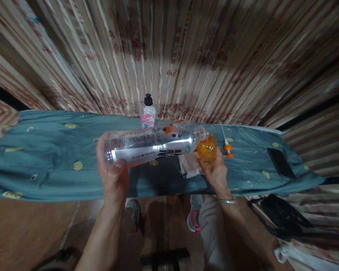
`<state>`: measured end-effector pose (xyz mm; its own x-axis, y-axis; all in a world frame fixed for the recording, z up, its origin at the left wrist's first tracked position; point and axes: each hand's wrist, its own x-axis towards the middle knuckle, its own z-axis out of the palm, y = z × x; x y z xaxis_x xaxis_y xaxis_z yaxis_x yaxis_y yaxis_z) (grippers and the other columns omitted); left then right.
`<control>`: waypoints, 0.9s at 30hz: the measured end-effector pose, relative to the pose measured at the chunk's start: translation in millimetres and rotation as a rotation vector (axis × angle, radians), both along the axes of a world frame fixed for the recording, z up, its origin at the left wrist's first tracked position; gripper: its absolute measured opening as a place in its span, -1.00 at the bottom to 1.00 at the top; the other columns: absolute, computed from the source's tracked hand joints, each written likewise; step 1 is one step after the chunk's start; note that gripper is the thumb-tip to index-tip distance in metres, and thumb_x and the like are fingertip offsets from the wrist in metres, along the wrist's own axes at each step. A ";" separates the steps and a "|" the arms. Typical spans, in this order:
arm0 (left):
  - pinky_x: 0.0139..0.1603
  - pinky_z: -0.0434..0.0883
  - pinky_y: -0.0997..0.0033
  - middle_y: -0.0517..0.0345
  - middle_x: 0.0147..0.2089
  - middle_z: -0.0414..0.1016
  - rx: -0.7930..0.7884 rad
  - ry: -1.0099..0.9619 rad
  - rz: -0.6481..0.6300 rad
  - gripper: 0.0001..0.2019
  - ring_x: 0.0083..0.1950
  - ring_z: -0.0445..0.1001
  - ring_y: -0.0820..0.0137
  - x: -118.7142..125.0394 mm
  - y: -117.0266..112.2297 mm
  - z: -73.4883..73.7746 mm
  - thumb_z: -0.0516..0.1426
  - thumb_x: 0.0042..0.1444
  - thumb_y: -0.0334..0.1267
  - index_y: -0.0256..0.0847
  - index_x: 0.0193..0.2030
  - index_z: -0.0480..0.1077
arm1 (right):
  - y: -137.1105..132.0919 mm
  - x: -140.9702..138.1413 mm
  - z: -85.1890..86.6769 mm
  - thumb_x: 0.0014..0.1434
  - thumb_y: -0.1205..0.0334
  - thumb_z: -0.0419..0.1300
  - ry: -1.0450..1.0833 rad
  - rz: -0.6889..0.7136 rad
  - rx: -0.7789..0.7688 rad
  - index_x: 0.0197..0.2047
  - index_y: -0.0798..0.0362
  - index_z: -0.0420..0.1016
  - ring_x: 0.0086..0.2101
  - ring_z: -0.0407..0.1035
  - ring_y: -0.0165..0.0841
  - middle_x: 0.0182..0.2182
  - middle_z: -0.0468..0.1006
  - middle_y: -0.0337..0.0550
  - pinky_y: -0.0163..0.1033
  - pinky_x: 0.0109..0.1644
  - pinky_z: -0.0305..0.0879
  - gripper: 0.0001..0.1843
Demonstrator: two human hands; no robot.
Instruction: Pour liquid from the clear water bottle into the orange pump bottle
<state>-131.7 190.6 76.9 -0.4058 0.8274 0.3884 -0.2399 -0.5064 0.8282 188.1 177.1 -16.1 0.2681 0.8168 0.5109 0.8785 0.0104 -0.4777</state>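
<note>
My left hand (114, 169) is wrapped round the base of a large clear plastic bottle (149, 145) with a silver and orange label. The bottle lies nearly level in the air, its neck pointing right and slightly up. My right hand (216, 171) grips a small orange see-through bottle (206, 150), whose top is at the large bottle's mouth. Whether the two openings touch cannot be made out. Right of that hand lies an orange and white pump top (228, 148) with a pale tube. A white tissue (190, 165) lies below the orange bottle.
A clear bottle with a black cap and pink label (148, 114) stands at the back of the table with its green patterned cloth (53, 150). A black phone (280, 162) lies at the right. Pleated curtains (158, 56) hang behind. A black bag (279, 216) is at lower right.
</note>
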 end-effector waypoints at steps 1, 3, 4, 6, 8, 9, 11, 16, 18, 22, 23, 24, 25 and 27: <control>0.26 0.40 -0.06 0.03 0.12 0.46 0.005 -0.018 0.005 -0.36 0.24 0.40 0.00 0.3 0.2 0.3 0.41 -0.21 0.03 0.03 0.09 0.49 | 0.1 -0.1 0.3 0.22 -0.27 0.19 0.005 0.001 -0.002 0.40 0.16 0.15 0.13 0.50 0.03 0.18 0.53 0.27 0.12 0.16 0.49 -0.10; 0.25 0.40 -0.04 0.03 0.11 0.46 0.001 -0.041 0.009 -0.35 0.24 0.40 0.00 1.0 -0.1 1.4 0.42 -0.23 0.01 0.01 0.08 0.50 | 0.1 -0.2 1.0 0.22 -0.25 0.20 0.016 -0.002 -0.010 0.40 0.16 0.16 0.12 0.51 0.03 0.17 0.54 0.27 0.12 0.16 0.49 -0.11; 0.26 0.39 -0.06 0.03 0.12 0.46 -0.007 -0.042 0.002 -0.36 0.26 0.40 -0.01 1.3 -0.5 2.2 0.42 -0.22 0.01 0.02 0.08 0.50 | 0.1 -0.3 1.4 0.21 -0.24 0.21 0.020 -0.004 -0.017 0.40 0.16 0.16 0.12 0.51 0.03 0.17 0.54 0.26 0.12 0.16 0.49 -0.12; 0.30 0.36 -0.09 0.02 0.16 0.45 -0.015 -0.030 -0.013 -0.39 0.30 0.37 -0.04 2.0 -1.3 3.7 0.40 -0.19 0.00 0.05 0.09 0.50 | 0.0 -0.3 2.1 0.20 -0.23 0.23 0.027 -0.009 -0.029 0.40 0.16 0.16 0.12 0.51 0.05 0.17 0.54 0.27 0.13 0.15 0.49 -0.11; 0.35 0.32 -0.12 0.03 0.20 0.44 -0.015 -0.028 -0.007 -0.38 0.33 0.34 -0.05 2.6 -1.5 4.5 0.41 -0.20 0.01 0.07 0.09 0.50 | -0.3 -0.4 2.8 0.19 -0.23 0.23 0.034 -0.008 -0.038 0.40 0.17 0.15 0.13 0.50 0.06 0.18 0.53 0.29 0.15 0.16 0.49 -0.09; 0.36 0.31 -0.12 0.03 0.21 0.43 -0.013 -0.034 0.008 -0.37 0.34 0.33 -0.05 2.9 -1.3 4.5 0.42 -0.22 0.02 0.07 0.08 0.50 | -0.4 -0.4 3.2 0.19 -0.23 0.23 0.037 -0.006 -0.040 0.40 0.18 0.15 0.14 0.50 0.07 0.18 0.53 0.30 0.15 0.17 0.48 -0.09; 0.38 0.29 -0.12 0.03 0.23 0.42 -0.013 -0.047 0.033 -0.33 0.33 0.33 -0.05 3.2 -0.5 3.7 0.43 -0.26 0.04 0.04 0.08 0.51 | -0.5 -0.6 3.9 0.18 -0.23 0.23 0.040 -0.002 -0.044 0.40 0.19 0.16 0.14 0.49 0.07 0.19 0.52 0.31 0.15 0.18 0.48 -0.08; 0.36 0.30 -0.11 0.00 0.19 0.43 0.013 -0.031 0.021 -0.32 0.30 0.36 -0.04 1.9 0.0 0.0 0.41 -0.22 0.02 0.01 0.12 0.49 | -0.2 -0.7 4.4 0.18 -0.21 0.24 0.044 -0.008 -0.053 0.41 0.16 0.15 0.14 0.49 0.05 0.19 0.52 0.28 0.13 0.19 0.47 -0.09; 0.37 0.31 -0.09 0.02 0.19 0.43 0.013 -0.001 0.006 -0.34 0.31 0.35 -0.02 0.8 -0.6 -0.8 0.40 -0.18 0.02 0.05 0.14 0.48 | 0.0 -0.3 3.5 0.19 -0.21 0.23 0.042 -0.007 -0.049 0.41 0.16 0.14 0.15 0.49 0.03 0.20 0.52 0.27 0.12 0.20 0.47 -0.10; 0.38 0.29 -0.11 0.03 0.21 0.43 -0.006 -0.027 -0.001 -0.31 0.31 0.33 -0.03 0.2 -0.8 -0.2 0.42 -0.21 0.01 0.06 0.15 0.48 | 0.4 0.7 1.0 0.20 -0.24 0.22 0.034 -0.007 -0.041 0.41 0.17 0.15 0.16 0.48 0.03 0.21 0.52 0.27 0.11 0.21 0.46 -0.09; 0.39 0.28 -0.12 0.02 0.22 0.42 -0.010 -0.044 0.001 -0.29 0.31 0.32 -0.04 0.4 -0.5 0.1 0.43 -0.24 0.01 0.04 0.15 0.48 | 0.6 0.8 0.3 0.20 -0.25 0.21 0.031 -0.008 -0.039 0.40 0.17 0.15 0.16 0.49 0.03 0.21 0.52 0.27 0.11 0.21 0.47 -0.09; 0.39 0.27 -0.12 0.02 0.21 0.42 -0.014 -0.056 0.004 -0.27 0.32 0.31 -0.04 0.7 -0.2 0.5 0.43 -0.26 0.01 0.03 0.15 0.48 | 0.7 1.0 -0.4 0.20 -0.26 0.21 0.029 -0.011 -0.035 0.40 0.17 0.15 0.15 0.49 0.03 0.21 0.52 0.27 0.10 0.20 0.47 -0.08; 0.39 0.27 -0.12 0.02 0.21 0.43 -0.018 -0.061 0.006 -0.26 0.32 0.31 -0.05 1.0 0.1 0.7 0.44 -0.28 0.01 0.02 0.15 0.48 | 0.9 1.2 -1.1 0.19 -0.27 0.21 0.025 -0.014 -0.029 0.40 0.17 0.15 0.15 0.49 0.03 0.20 0.52 0.27 0.11 0.20 0.47 -0.08; 0.36 0.29 -0.10 0.03 0.20 0.43 -0.015 -0.055 0.007 -0.27 0.31 0.32 -0.04 1.5 0.7 0.6 0.44 -0.27 0.02 0.02 0.14 0.47 | 1.3 1.7 -2.3 0.20 -0.27 0.21 0.019 -0.011 -0.019 0.41 0.17 0.13 0.14 0.50 0.04 0.19 0.52 0.28 0.11 0.19 0.47 -0.07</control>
